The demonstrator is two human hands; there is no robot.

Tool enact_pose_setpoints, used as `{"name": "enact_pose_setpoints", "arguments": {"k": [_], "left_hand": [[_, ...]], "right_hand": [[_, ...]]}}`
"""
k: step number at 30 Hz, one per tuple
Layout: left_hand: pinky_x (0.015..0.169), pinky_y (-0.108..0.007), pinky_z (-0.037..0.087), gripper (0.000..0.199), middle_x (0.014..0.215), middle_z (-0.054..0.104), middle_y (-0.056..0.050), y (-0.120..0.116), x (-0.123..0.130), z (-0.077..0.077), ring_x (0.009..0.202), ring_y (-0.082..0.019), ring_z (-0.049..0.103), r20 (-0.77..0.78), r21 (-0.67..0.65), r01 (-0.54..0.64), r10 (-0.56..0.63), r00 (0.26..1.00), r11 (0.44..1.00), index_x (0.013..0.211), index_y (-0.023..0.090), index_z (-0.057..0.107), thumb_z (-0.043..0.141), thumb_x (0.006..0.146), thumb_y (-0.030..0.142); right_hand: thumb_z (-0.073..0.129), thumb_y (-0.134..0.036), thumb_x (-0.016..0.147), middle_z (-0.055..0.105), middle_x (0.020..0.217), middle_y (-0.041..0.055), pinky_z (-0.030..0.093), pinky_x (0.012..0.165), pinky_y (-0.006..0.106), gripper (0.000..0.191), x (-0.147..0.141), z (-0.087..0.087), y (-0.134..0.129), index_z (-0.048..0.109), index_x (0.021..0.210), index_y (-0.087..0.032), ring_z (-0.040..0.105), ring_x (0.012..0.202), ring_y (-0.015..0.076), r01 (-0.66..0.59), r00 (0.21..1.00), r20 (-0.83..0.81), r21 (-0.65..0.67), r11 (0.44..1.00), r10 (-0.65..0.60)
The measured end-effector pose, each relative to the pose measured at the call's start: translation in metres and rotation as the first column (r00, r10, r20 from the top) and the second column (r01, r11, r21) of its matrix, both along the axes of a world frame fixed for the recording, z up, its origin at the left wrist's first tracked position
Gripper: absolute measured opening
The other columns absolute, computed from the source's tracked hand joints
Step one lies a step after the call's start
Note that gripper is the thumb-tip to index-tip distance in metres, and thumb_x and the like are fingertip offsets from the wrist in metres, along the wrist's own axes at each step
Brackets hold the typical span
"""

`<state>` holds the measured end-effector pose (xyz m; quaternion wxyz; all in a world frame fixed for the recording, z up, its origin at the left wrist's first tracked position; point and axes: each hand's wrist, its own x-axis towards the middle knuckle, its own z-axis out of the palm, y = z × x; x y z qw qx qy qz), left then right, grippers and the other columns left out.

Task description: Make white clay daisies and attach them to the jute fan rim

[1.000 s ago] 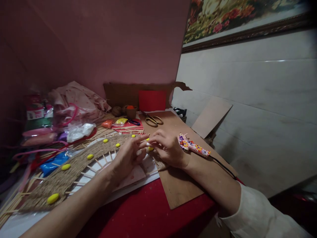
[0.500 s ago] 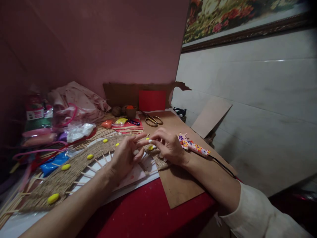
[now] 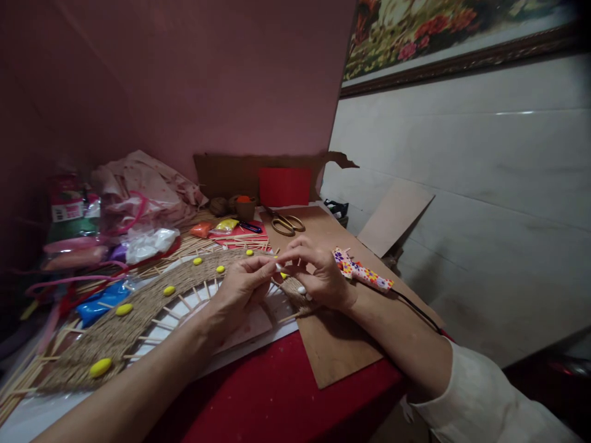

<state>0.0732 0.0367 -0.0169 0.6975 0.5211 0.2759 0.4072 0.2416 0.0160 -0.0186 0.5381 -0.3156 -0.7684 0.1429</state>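
Note:
A small white lump of clay (image 3: 279, 267) sits between the fingertips of both my hands. My left hand (image 3: 241, 286) is closed, thumb and forefinger pinched at the lump's left side. From the right, my right hand (image 3: 318, 275) pinches the same lump, its other fingers curled. Beneath them lies a curved woven twine piece (image 3: 148, 289) on thin sticks, dotted with several yellow ovals (image 3: 124, 309). A small white oval (image 3: 301, 290) shows on the twine beside my right hand. The twine's middle is partly hidden by my hands.
A flower-patterned glue gun (image 3: 362, 271) lies on a brown board (image 3: 341, 344), right of my right hand. Scissors (image 3: 286, 223) rest farther back. Bags of coloured clay (image 3: 99, 301) and loose sticks crowd the left. A red cloth (image 3: 258, 394) covers the near edge.
My left hand has turned and closed its fingers, which were loosely spread before, onto the white lump. My right hand stays nearly in place, still pinching.

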Motion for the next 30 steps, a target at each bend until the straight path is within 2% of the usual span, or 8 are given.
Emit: {"name": "enact_pose_setpoints", "arguments": {"k": [3, 5, 9, 15, 19, 22, 27, 30], "left_hand": [[0.032, -0.016, 0.010, 0.022, 0.056, 0.064, -0.001, 0.0002, 0.0007, 0.0018, 0.031, 0.001, 0.025, 0.046, -0.031, -0.029, 0.030, 0.999, 0.999, 0.069, 0.012, 0.064, 0.079, 0.065, 0.028], [0.031, -0.015, 0.013, 0.022, 0.062, 0.067, -0.002, 0.0003, 0.0012, 0.0023, 0.032, 0.001, 0.028, 0.073, -0.038, -0.030, 0.032, 0.997, 0.999, 0.069, 0.012, 0.063, 0.080, 0.062, 0.023], [0.032, -0.014, 0.016, 0.027, 0.063, 0.064, 0.001, 0.0006, 0.0015, 0.0010, 0.034, 0.001, 0.032, 0.088, -0.047, -0.053, 0.057, 0.994, 0.998, 0.075, 0.013, 0.064, 0.083, 0.057, 0.018], [0.032, -0.015, 0.009, 0.036, 0.043, 0.044, 0.006, -0.0002, 0.0004, -0.0004, 0.030, 0.000, 0.023, 0.023, -0.076, -0.043, 0.045, 0.999, 0.996, 0.075, 0.012, 0.067, 0.070, 0.072, 0.047], [0.032, -0.016, 0.011, 0.026, 0.063, 0.064, -0.001, -0.0003, 0.0006, -0.0003, 0.032, 0.002, 0.026, 0.051, -0.037, -0.047, 0.049, 0.998, 0.998, 0.085, 0.013, 0.069, 0.078, 0.067, 0.030], [0.032, -0.015, 0.014, 0.027, 0.072, 0.069, -0.002, 0.0003, 0.0010, -0.0005, 0.033, 0.002, 0.029, 0.052, -0.036, -0.056, 0.058, 0.997, 0.998, 0.083, 0.014, 0.068, 0.081, 0.060, 0.018], [0.031, -0.015, 0.011, 0.025, 0.051, 0.054, 0.005, 0.0000, 0.0010, 0.0006, 0.030, 0.001, 0.026, 0.055, -0.049, -0.045, 0.047, 0.997, 0.998, 0.074, 0.014, 0.064, 0.074, 0.070, 0.037], [0.031, -0.015, 0.010, 0.027, 0.055, 0.058, 0.002, -0.0007, 0.0008, 0.0013, 0.030, 0.001, 0.024, 0.047, -0.042, -0.030, 0.032, 0.998, 0.999, 0.083, 0.014, 0.066, 0.070, 0.074, 0.039]], "right_hand": [[0.060, -0.015, 0.083, 0.056, 0.086, 0.0022, 0.045, 0.058, 0.024, 0.012, 0.0013, 0.0018, -0.0003, 0.066, 0.093, -0.020, 0.054, 0.072, 0.0111, 0.032, 0.999, -0.005, 0.023, 0.999, -0.032], [0.059, -0.015, 0.085, 0.056, 0.083, 0.0022, 0.044, 0.059, 0.025, 0.011, 0.0021, 0.0023, 0.0001, 0.066, 0.091, -0.020, 0.054, 0.073, 0.0117, 0.061, 0.998, -0.005, 0.040, 0.997, -0.060], [0.058, -0.015, 0.086, 0.056, 0.083, 0.0026, 0.043, 0.059, 0.025, 0.011, 0.0033, 0.0019, 0.0019, 0.067, 0.089, -0.020, 0.054, 0.075, 0.0124, 0.108, 0.994, -0.030, 0.058, 0.992, -0.106], [0.058, -0.016, 0.086, 0.055, 0.082, 0.0022, 0.043, 0.058, 0.025, 0.009, 0.0038, 0.0019, 0.0023, 0.066, 0.088, -0.020, 0.053, 0.073, 0.0117, 0.113, 0.993, -0.032, 0.060, 0.992, -0.112], [0.058, -0.016, 0.087, 0.055, 0.083, 0.0023, 0.043, 0.059, 0.025, 0.010, 0.0044, 0.0019, 0.0011, 0.066, 0.089, -0.020, 0.053, 0.073, 0.0117, 0.124, 0.992, -0.020, 0.065, 0.990, -0.123], [0.057, -0.015, 0.087, 0.055, 0.082, 0.0023, 0.043, 0.059, 0.026, 0.010, 0.0041, 0.0020, 0.0002, 0.066, 0.089, -0.020, 0.053, 0.071, 0.0116, 0.127, 0.992, -0.019, 0.075, 0.989, -0.126], [0.057, -0.017, 0.087, 0.055, 0.082, 0.0020, 0.043, 0.058, 0.026, 0.011, 0.0033, 0.0030, -0.0005, 0.067, 0.089, -0.020, 0.053, 0.069, 0.0111, 0.125, 0.992, -0.022, 0.078, 0.989, -0.124], [0.057, -0.016, 0.086, 0.055, 0.081, 0.0020, 0.043, 0.056, 0.025, 0.010, 0.0032, 0.0035, -0.0007, 0.067, 0.088, -0.020, 0.053, 0.069, 0.0110, 0.127, 0.992, -0.018, 0.090, 0.988, -0.126]]}}
